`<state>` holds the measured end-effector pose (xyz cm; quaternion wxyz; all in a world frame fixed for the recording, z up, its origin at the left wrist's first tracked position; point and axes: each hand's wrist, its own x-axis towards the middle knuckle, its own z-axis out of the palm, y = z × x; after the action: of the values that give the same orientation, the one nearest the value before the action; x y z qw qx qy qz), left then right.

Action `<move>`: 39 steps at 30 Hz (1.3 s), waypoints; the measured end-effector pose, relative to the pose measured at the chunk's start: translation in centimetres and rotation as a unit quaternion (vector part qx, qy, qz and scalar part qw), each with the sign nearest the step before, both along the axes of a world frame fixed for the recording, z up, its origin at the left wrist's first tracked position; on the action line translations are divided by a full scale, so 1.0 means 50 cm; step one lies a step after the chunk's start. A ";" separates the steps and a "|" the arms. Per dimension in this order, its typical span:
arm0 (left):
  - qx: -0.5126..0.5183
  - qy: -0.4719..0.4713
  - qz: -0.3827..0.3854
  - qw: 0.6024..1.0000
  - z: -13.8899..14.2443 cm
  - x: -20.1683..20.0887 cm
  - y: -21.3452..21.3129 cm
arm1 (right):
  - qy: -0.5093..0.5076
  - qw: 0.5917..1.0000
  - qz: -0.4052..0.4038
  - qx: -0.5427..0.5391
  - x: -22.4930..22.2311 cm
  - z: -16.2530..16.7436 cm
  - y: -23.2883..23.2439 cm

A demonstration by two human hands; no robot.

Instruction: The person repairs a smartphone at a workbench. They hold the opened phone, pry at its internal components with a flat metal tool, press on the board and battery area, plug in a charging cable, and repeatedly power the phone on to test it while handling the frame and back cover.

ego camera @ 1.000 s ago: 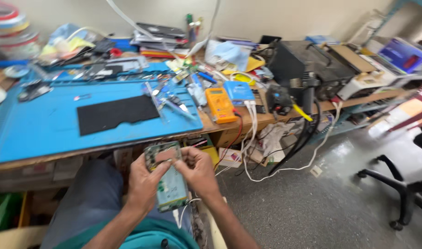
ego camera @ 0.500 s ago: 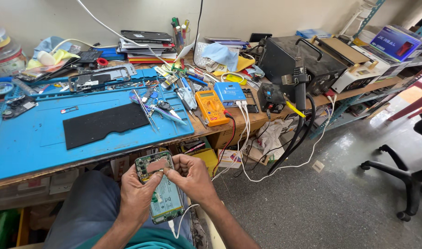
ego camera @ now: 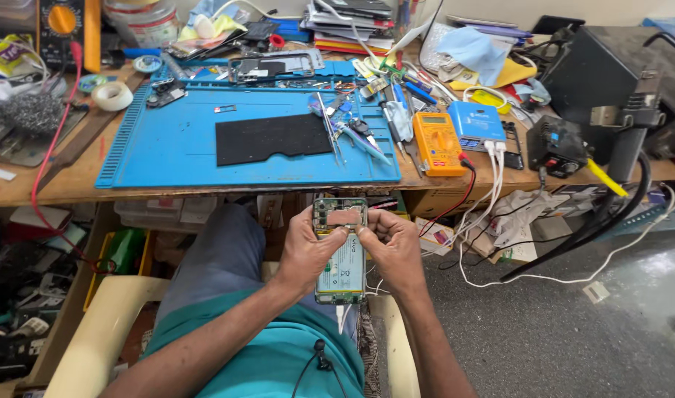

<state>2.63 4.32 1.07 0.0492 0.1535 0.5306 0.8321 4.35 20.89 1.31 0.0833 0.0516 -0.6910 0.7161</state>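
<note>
Both your hands grip the opened smartphone with its back cover off, green board and pale battery exposed (ego camera: 340,254), held over your lap just below the wooden bench edge (ego camera: 72,188). Your left hand (ego camera: 306,250) wraps the phone's left side, thumb pressed near the top. Your right hand (ego camera: 390,247) closes on the right side, fingertips (ego camera: 372,220) pinching at the upper board area; whether they hold a small part there, cannot tell.

Progress, judged: back is already off and internals are bare, so opening is done; board and battery are not yet out, and reassembly is all left.

Outward: blue silicone repair mat (ego camera: 168,147) on the bench carries 1 black rectangular pad (ego camera: 273,138) and tweezers (ego camera: 329,133), untouched. Orange handheld multimeter (ego camera: 438,143) sits right of the mat, blue box-shaped charger (ego camera: 476,122) beside it, white cables (ego camera: 492,221) hanging down.
</note>
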 end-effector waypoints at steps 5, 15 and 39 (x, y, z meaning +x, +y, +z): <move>0.000 0.010 -0.006 1.000 0.000 0.001 -0.008 | -0.002 1.000 0.001 -0.020 -0.001 -0.005 -0.005; -0.014 -0.045 0.011 0.999 0.025 0.006 0.033 | -0.004 1.000 0.003 -0.002 0.018 0.029 0.029; -0.066 -0.099 -0.058 0.991 0.032 0.002 0.031 | -0.018 0.998 0.055 -0.014 0.023 0.047 0.059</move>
<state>2.71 5.87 2.65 0.1592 0.0973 0.5668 0.8024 5.50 23.86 3.68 0.0322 0.0748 -0.6785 0.7301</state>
